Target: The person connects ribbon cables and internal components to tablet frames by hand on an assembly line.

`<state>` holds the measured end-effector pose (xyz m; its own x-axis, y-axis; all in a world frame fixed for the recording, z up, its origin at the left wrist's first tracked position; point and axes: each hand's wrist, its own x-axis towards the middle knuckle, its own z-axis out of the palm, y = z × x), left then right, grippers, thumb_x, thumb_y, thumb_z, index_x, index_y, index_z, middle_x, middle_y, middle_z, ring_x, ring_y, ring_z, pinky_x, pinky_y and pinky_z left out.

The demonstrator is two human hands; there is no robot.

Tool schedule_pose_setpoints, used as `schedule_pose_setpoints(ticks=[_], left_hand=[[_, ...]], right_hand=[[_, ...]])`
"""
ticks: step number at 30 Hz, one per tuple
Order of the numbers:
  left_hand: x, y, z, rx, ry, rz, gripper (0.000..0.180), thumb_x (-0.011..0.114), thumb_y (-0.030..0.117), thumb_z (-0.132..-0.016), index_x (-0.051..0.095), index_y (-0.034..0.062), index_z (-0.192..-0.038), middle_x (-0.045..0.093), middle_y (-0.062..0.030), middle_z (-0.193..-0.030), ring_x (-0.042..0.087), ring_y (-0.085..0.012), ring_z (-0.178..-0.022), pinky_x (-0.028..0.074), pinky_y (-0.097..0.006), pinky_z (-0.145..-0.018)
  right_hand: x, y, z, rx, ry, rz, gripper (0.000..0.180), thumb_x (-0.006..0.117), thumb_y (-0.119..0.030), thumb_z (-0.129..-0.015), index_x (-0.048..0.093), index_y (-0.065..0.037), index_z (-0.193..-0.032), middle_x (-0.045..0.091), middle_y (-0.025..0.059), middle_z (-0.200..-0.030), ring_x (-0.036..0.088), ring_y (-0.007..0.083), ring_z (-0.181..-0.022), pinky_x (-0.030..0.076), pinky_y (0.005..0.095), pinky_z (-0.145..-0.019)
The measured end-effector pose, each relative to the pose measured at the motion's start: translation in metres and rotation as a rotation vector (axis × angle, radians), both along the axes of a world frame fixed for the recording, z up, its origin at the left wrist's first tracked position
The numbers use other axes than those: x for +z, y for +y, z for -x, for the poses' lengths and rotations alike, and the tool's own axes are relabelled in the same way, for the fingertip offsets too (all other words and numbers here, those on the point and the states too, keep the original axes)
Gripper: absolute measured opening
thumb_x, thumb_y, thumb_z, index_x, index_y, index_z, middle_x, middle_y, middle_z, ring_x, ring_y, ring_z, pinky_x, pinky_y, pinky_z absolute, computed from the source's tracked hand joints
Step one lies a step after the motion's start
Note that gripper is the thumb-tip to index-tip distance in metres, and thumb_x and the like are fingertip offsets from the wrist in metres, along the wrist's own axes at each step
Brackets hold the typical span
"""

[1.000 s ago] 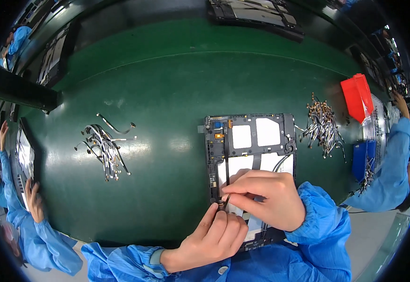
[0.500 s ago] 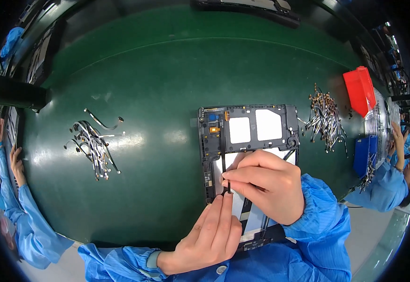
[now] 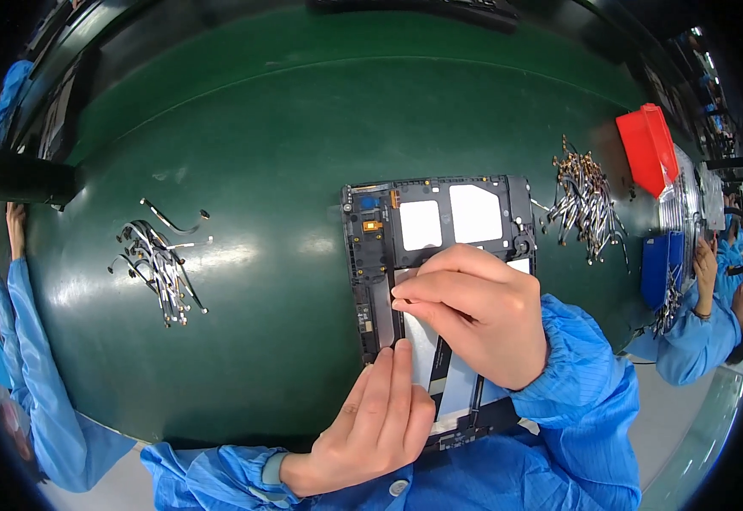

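An opened tablet-like device [image 3: 374, 294] with a black frame and white panels lies on the green table. My right hand [image 3: 482, 319] is above its middle, thumb and forefinger pinched on a thin black cable [image 3: 398, 324]. This cable runs lengthwise near the device's left side; its part under the fingertips is hidden. Near the lower left, my left hand [image 3: 375, 417] has its fingers stretched out, tips resting on the device by the cable's lower end. The device's lower part is partly covered by both hands.
A loose pile of thin cables [image 3: 160, 272] lies to the left. Another cable pile [image 3: 588, 200] is at the right, beside a red bin [image 3: 648, 152] and a blue bin [image 3: 662, 268]. Co-workers in blue sleeves [image 3: 48, 366] sit on both sides.
My right hand's pinch has moved up along the cable, away from my left fingertips. The left fingertips have shifted slightly up and left. The whole view has shifted a little.
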<state>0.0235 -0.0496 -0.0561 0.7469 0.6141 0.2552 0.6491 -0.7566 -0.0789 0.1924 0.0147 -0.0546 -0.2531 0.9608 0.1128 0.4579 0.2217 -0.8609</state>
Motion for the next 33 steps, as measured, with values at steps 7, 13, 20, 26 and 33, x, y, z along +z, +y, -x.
schedule_pose_setpoints(ticks=[7, 13, 20, 26, 33], left_hand=[[0.001, 0.000, 0.000, -0.015, 0.008, 0.011, 0.022, 0.049, 0.022, -0.091, 0.053, 0.0031, -0.080, 0.069, -0.0202, -0.099, 0.068, -0.0278, -0.092, 0.056, -0.028, -0.078], [0.000, 0.001, 0.001, -0.020, 0.022, 0.016, 0.024, 0.049, 0.022, -0.091, 0.054, 0.0020, -0.080, 0.069, -0.0211, -0.099, 0.068, -0.0287, -0.093, 0.056, -0.029, -0.078], [-0.003, -0.002, 0.001, 0.016, -0.008, -0.034, 0.020, 0.054, 0.011, -0.088, 0.054, 0.0073, -0.068, 0.070, -0.0159, -0.098, 0.068, -0.0219, -0.091, 0.057, -0.026, -0.077], [-0.003, -0.002, -0.003, 0.045, -0.047, -0.057, 0.018, 0.054, 0.009, -0.086, 0.055, 0.0063, -0.069, 0.070, -0.0149, -0.098, 0.068, -0.0213, -0.091, 0.057, -0.025, -0.076], [0.013, -0.007, 0.013, 0.125, -0.219, 0.177, 0.014, 0.062, 0.016, -0.082, 0.062, 0.0020, -0.085, 0.064, -0.0193, -0.112, 0.062, -0.0290, -0.105, 0.052, -0.031, -0.089]], right_hand=[[-0.006, -0.002, -0.003, 0.057, -0.026, -0.104, 0.014, 0.067, 0.005, -0.075, 0.066, 0.001, -0.089, 0.059, 0.0091, -0.084, 0.064, 0.0222, -0.071, 0.053, 0.0292, -0.060], [0.002, -0.002, 0.001, 0.003, -0.083, -0.019, 0.027, 0.065, 0.002, -0.073, 0.064, -0.001, -0.100, 0.057, 0.0099, -0.084, 0.063, 0.0220, -0.068, 0.053, 0.0301, -0.058], [0.011, -0.026, 0.003, 0.169, -0.421, -0.484, 0.033, 0.066, -0.001, -0.067, 0.067, 0.005, -0.100, 0.059, 0.0077, -0.089, 0.060, 0.0192, -0.075, 0.053, 0.0282, -0.058], [0.014, -0.027, 0.008, 0.134, -0.704, -0.457, 0.038, 0.061, -0.008, -0.069, 0.067, 0.004, -0.105, 0.059, 0.0078, -0.096, 0.059, 0.0221, -0.084, 0.047, 0.0309, -0.066], [0.020, -0.037, -0.038, -0.030, -0.522, -0.317, 0.050, 0.063, -0.008, -0.078, 0.054, 0.005, -0.125, 0.060, 0.0143, -0.105, 0.055, 0.0290, -0.098, 0.046, 0.0379, -0.082]])
